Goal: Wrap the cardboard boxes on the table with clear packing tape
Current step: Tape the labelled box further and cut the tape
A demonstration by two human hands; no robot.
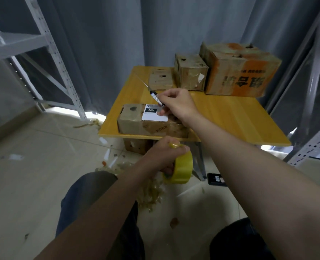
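Note:
A flat cardboard box [136, 122] lies at the near left edge of the yellow table [230, 117], with a white card [153, 116] marked 220 on top. My right hand [176, 104] rests on that card, thumb pressing it, and grips a small utility knife [155, 96] whose blade points up and left. Below the table edge, my left hand [164, 156] holds a yellowish roll of packing tape [182, 169]. Three more boxes stand at the table's far side: a small one [160, 79], a medium one [191, 74] and a large orange-printed one [240, 72].
Grey metal shelving [58, 59] stands left, another rack [315, 109] right, grey curtains behind. Crumpled used tape [151, 192] and scraps litter the floor. A box [134, 145] sits under the table, and a dark phone [216, 179] lies by the table leg. My knees are below.

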